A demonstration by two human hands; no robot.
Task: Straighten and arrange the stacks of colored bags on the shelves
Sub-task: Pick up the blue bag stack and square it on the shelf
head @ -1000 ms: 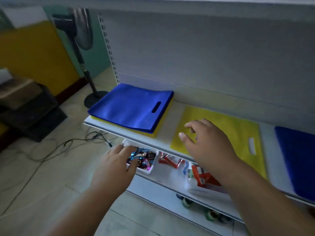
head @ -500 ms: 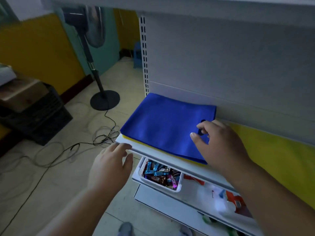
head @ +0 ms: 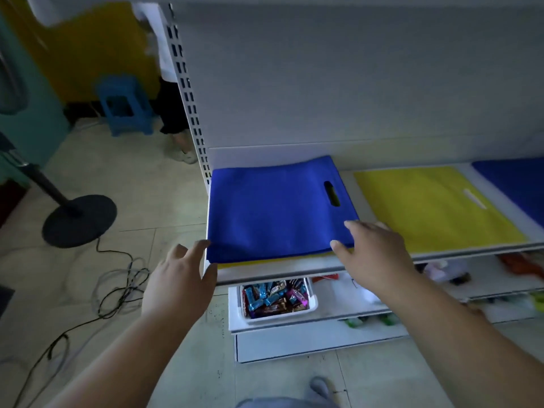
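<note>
1. The white shelf unit (head: 323,270) fills my view from twelve o'clock down to three o'clock, its slotted upright (head: 188,92) rising at eleven.
2. The blue bag stack (head: 276,207) lies flat at the left end of the shelf, dead centre ahead of me, handle slot toward three o'clock, with a yellow edge showing beneath its near side.
3. The yellow bag (head: 435,207) lies flat at two o'clock, apart from the blue stack; another blue bag (head: 518,187) sits at three o'clock.
4. My right hand (head: 379,257) is spread, fingers straight, fingertips touching the blue stack's near right corner.
5. My left hand (head: 179,284) is spread too, fingertips at the stack's near left corner, gripping nothing.
6. A white tray of sweets (head: 273,298) sits on the lower shelf at six o'clock.
</note>
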